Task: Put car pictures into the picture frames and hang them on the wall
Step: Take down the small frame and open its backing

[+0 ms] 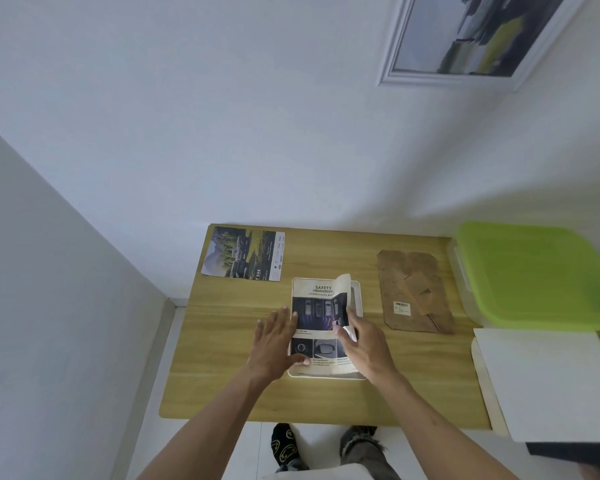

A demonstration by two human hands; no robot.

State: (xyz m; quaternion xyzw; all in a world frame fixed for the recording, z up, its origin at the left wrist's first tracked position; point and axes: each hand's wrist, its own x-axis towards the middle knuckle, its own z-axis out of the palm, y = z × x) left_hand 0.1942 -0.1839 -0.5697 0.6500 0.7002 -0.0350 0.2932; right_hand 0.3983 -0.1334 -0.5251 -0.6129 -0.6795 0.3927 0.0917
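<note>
While hands (321, 341) press, car picture (321, 317) lies lengthwise, heading toward wall.

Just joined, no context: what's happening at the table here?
A person is fitting a car safety leaflet into a white picture frame lying flat on the wooden table. The left hand presses flat on its left edge; the right hand works its right edge, where the top corner curls up. The brown backing board lies aside, another car brochure waits, and one framed picture already hangs.
</note>
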